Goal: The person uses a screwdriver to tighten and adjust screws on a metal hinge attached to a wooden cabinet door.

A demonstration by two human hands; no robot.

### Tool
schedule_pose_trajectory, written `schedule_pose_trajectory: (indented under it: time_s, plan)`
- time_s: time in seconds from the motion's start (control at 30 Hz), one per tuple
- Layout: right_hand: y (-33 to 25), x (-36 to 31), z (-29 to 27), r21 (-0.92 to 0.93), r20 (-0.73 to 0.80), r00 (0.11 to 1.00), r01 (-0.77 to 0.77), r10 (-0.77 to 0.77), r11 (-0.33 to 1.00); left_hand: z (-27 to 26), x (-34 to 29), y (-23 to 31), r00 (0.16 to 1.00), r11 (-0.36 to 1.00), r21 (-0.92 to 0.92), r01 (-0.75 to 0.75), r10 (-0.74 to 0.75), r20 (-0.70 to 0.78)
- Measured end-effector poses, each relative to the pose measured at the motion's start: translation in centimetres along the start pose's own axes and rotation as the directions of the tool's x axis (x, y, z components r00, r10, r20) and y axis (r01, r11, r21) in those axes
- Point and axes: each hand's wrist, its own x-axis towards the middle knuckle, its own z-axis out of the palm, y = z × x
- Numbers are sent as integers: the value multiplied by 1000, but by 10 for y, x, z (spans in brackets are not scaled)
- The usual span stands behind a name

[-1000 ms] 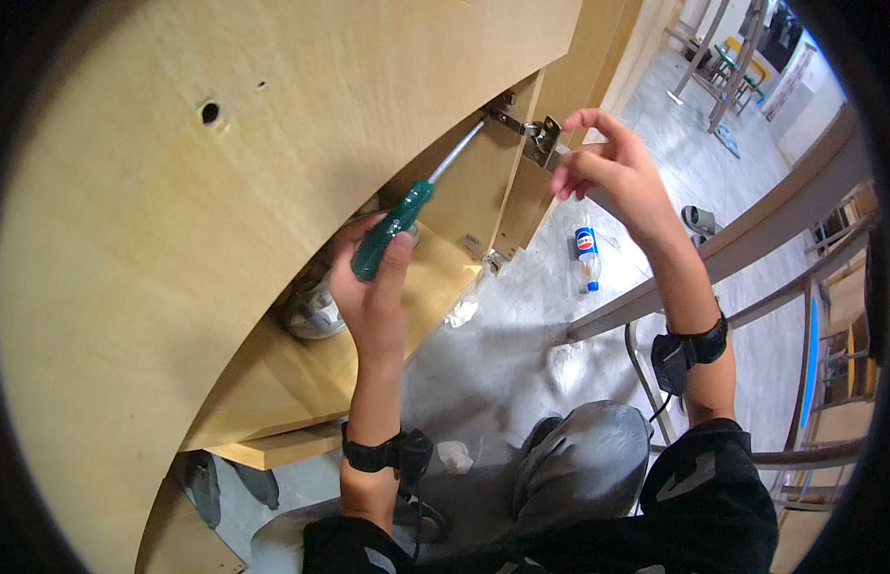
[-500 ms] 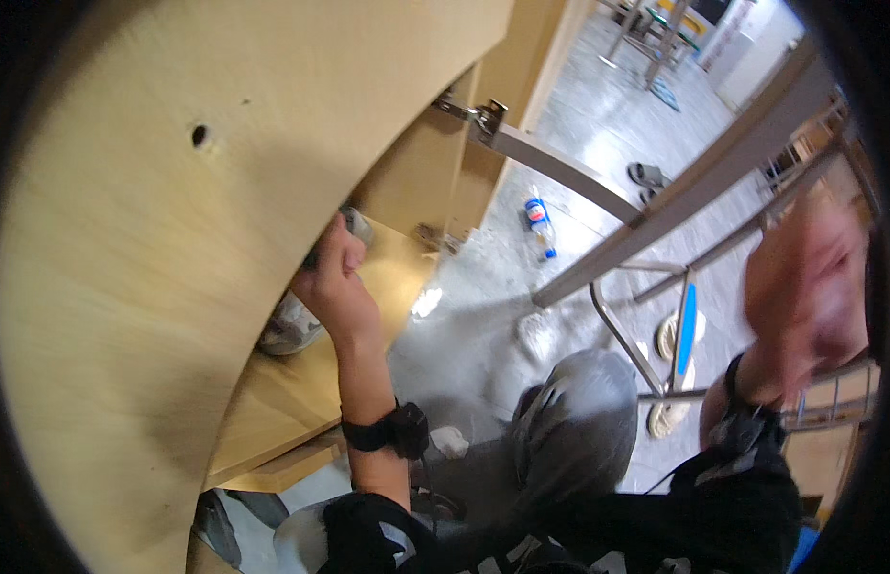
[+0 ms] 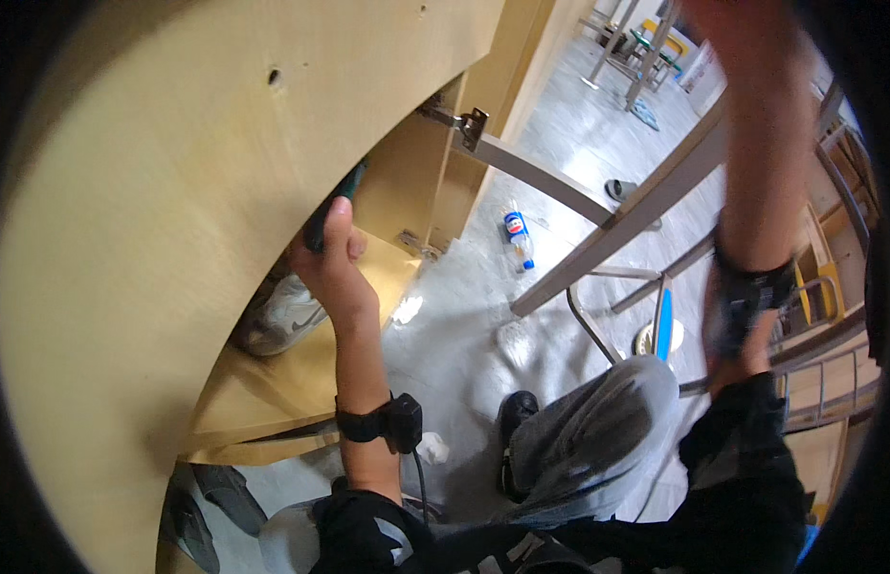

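Inside a pale wooden cabinet (image 3: 388, 273), my left hand (image 3: 337, 273) is closed around a dark green-black object (image 3: 322, 218), its thumb lying along it. The large wooden panel (image 3: 177, 210) in front hides part of that object, and its kind cannot be made out. Just below the hand, a white and grey sneaker (image 3: 287, 316) rests on the cabinet floor. My right hand (image 3: 742, 19) is raised at the upper right, blurred and cut off by the picture's edge; its fingers do not show. Both wrists wear black straps.
A metal frame (image 3: 636, 206) stands to the right, with a blue strip on it. On the grey tiled floor lie a plastic bottle (image 3: 518, 237) with a blue label, a grey slipper (image 3: 619, 189), crumpled white paper (image 3: 432, 448) and dark slippers (image 3: 230, 497) at the lower left.
My right hand has swung upward from beside the metal frame to the top right. My left hand stays in the cabinet, and more of the dark object shows. The view has shifted slightly.
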Motion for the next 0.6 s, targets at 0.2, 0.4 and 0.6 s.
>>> schedule_pose_trajectory:
  time_s: [0.2,0.4,0.6]
  plan:
    - [127,-75,-33,-179,-489,872,-135,31,974,3,-5,12,998,996,78,-39,35,55]
    - [245,-151,-32,-93,-647,754,-219,108,971,19,-10,23,998,997,79,19,-24,63]
    - [278,-174,-13,148,-697,682,-166,221,975,27,-28,17,983,900,432,-54,-28,182]
